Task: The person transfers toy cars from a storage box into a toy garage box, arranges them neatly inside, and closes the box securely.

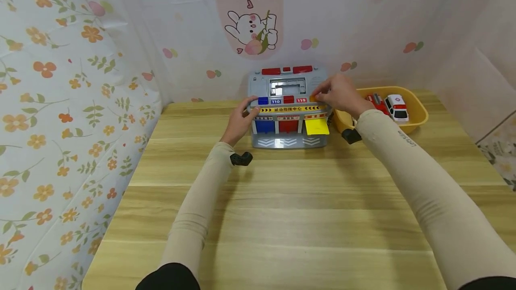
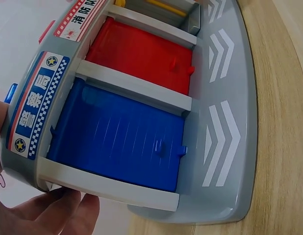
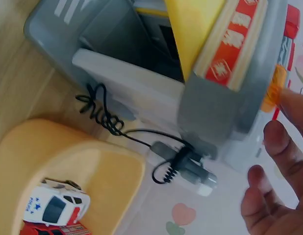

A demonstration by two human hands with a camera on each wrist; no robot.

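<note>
A grey toy rescue station stands at the back of the table. Its blue door and red door are down, while the yellow door is swung up and outward. My left hand holds the station's left end, thumb near the blue button and the other fingers round the side. At the right end, a digit of my right hand touches the orange button. The other visible fingers of that hand are loosely bent and hold nothing.
Right of the station sits a yellow bin with a white toy car and a red toy vehicle in it. A grey handset with a coiled black cord hangs by the station's right side. Printed cloth hangs behind the table.
</note>
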